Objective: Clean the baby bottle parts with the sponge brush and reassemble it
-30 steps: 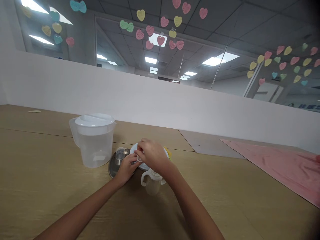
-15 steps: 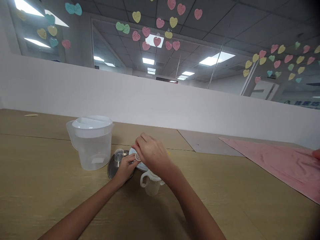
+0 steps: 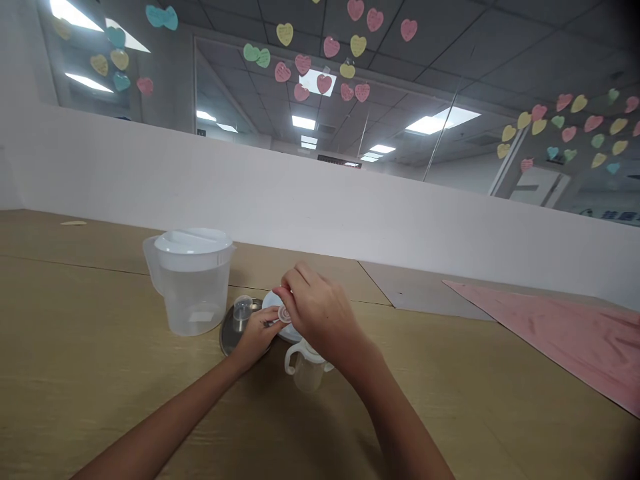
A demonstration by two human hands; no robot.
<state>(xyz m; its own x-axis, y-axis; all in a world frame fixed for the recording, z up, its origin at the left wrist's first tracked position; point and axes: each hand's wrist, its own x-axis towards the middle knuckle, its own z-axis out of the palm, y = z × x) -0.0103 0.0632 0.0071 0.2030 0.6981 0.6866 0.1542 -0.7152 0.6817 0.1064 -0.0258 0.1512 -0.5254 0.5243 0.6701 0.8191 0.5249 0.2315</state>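
Note:
My left hand (image 3: 257, 339) pinches a small, clear, round ringed piece (image 3: 285, 314) between thumb and fingers, over the tray. Right beside it, my right hand (image 3: 323, 313) is closed, its fingers curled down towards that piece; what they hold, if anything, is hidden. Below the right hand stands a clear two-handled cup (image 3: 309, 375) with a white collar and handles, its top partly covered by my wrist. A clear dome-shaped cap (image 3: 243, 310) rests on a round metal tray (image 3: 227, 335) by my left hand. Behind both hands a white dish (image 3: 270, 301) shows in part.
A translucent pitcher (image 3: 195, 297) with a white lid stands left of the tray. Pink sheeting (image 3: 565, 333) covers the table at the right, beside a grey sheet (image 3: 425, 293). A low white wall (image 3: 300, 197) with glass above it runs along the back.
The whole view has shifted slightly, so things sit a little further right. My hands stay together at the small round piece. A bit of a hand at the right edge is no longer in view.

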